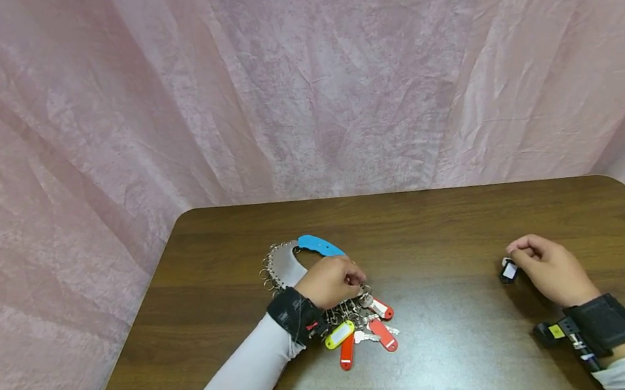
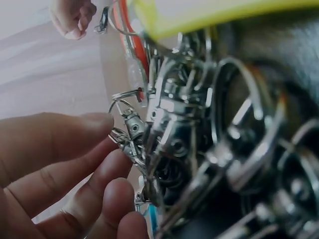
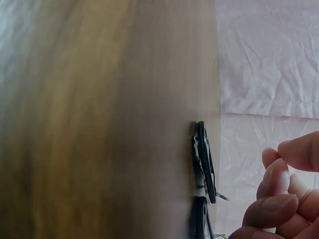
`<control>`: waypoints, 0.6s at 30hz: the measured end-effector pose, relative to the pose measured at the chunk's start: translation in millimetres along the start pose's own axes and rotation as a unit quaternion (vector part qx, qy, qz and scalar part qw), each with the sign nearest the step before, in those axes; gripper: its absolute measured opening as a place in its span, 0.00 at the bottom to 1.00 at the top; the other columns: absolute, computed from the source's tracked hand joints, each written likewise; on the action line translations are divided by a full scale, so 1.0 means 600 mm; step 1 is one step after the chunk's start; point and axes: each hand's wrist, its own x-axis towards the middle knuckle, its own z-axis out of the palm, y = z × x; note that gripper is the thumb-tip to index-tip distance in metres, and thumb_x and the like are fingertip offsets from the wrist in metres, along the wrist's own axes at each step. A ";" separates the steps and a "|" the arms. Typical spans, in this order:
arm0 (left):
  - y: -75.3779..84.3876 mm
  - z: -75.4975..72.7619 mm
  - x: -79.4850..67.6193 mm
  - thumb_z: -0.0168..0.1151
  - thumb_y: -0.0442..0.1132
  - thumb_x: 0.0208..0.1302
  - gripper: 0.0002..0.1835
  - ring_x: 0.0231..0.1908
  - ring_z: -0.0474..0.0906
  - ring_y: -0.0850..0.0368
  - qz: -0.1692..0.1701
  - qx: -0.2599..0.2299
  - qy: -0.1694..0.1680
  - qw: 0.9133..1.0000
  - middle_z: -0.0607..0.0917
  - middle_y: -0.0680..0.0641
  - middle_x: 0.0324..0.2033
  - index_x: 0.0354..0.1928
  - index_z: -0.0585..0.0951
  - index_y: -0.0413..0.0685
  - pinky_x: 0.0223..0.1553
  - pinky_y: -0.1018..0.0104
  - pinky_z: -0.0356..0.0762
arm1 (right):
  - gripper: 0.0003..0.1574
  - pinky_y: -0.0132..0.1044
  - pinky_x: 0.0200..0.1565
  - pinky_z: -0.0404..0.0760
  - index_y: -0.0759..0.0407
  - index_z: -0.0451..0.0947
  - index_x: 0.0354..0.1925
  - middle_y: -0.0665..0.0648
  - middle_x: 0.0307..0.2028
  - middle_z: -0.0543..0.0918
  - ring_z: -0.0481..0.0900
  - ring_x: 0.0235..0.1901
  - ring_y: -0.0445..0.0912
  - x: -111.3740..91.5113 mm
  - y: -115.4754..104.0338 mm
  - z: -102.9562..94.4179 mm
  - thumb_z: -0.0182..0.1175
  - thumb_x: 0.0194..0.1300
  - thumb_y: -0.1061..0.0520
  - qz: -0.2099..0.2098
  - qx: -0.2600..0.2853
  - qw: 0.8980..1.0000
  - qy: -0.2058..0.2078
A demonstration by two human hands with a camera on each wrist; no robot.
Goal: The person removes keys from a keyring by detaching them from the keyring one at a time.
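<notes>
My left hand (image 1: pixel 332 280) bends over a curved silver plate with a blue grip (image 1: pixel 319 245), its edge lined with small rings. Thumb and fingertips pinch a small metal clip (image 2: pixel 133 124) that carries a split ring, in the left wrist view. Keys and tags hang from clips below this hand: a yellow tag (image 1: pixel 339 334), red tags (image 1: pixel 383 335) and silver keys (image 1: pixel 365 337). At the right, my right hand (image 1: pixel 554 272) hovers with curled fingers and thumb meeting index fingertip, nothing visible between them. Close by lie black tags (image 3: pixel 203 159) with white labels.
The brown wooden table (image 1: pixel 443 283) has rounded far corners. A pink curtain (image 1: pixel 334 87) hangs behind its far edge. Black straps with small cameras (image 1: pixel 556 331) sit on both wrists. Table surface lies between the two hands.
</notes>
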 end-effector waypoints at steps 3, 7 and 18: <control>0.000 0.003 0.001 0.69 0.36 0.63 0.06 0.37 0.78 0.60 -0.003 0.008 0.001 1.000 0.86 0.51 0.34 0.41 0.89 0.47 0.42 0.70 0.75 | 0.15 0.31 0.27 0.67 0.63 0.82 0.44 0.50 0.29 0.81 0.70 0.25 0.33 -0.001 -0.002 0.002 0.55 0.75 0.52 -0.002 0.005 1.000 0.000; -0.001 0.006 0.001 0.67 0.37 0.64 0.03 0.35 0.76 0.62 -0.011 0.013 0.002 1.000 0.84 0.52 0.33 0.37 0.89 0.48 0.40 0.70 0.74 | 0.15 0.31 0.27 0.67 0.63 0.82 0.44 0.52 0.30 0.81 0.70 0.25 0.33 -0.002 -0.006 0.004 0.55 0.75 0.53 -0.003 0.010 1.000 -0.004; -0.001 0.012 0.002 0.67 0.36 0.63 0.03 0.33 0.73 0.65 -0.013 0.019 0.019 1.000 0.81 0.56 0.30 0.32 0.84 0.52 0.38 0.72 0.71 | 0.16 0.32 0.27 0.67 0.64 0.81 0.46 0.55 0.31 0.82 0.70 0.25 0.34 -0.005 -0.013 0.008 0.53 0.76 0.53 -0.001 0.017 1.000 -0.025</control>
